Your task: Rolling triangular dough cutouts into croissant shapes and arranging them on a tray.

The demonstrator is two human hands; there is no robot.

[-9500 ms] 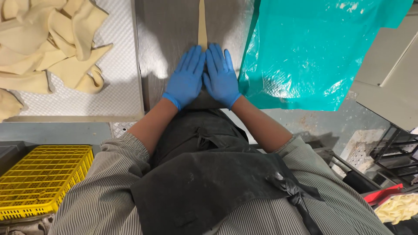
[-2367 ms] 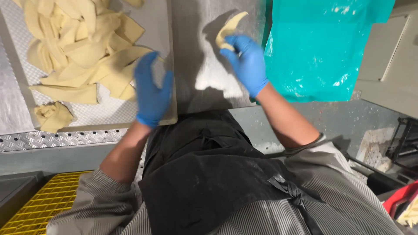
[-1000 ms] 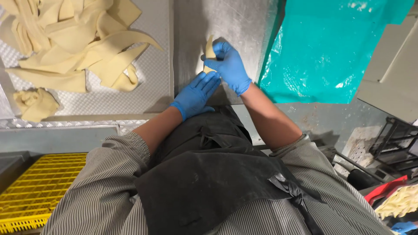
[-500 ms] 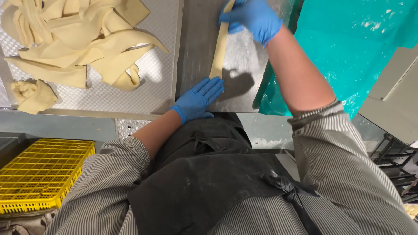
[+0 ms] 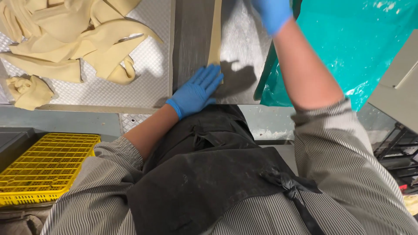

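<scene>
From the head camera, your left hand (image 5: pixel 197 90) lies flat, fingers spread, pinning the near end of a long, pale, narrow dough strip (image 5: pixel 215 35). The strip stretches away toward your right hand (image 5: pixel 273 13), whose grip is cut off from view.

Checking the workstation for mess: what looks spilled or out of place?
White powder dusts the black apron and speckles the teal plastic sheet. Dough strips lie in a loose tangle on the tray.

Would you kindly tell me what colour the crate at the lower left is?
Yellow; the crate shows best in the head view.
</scene>
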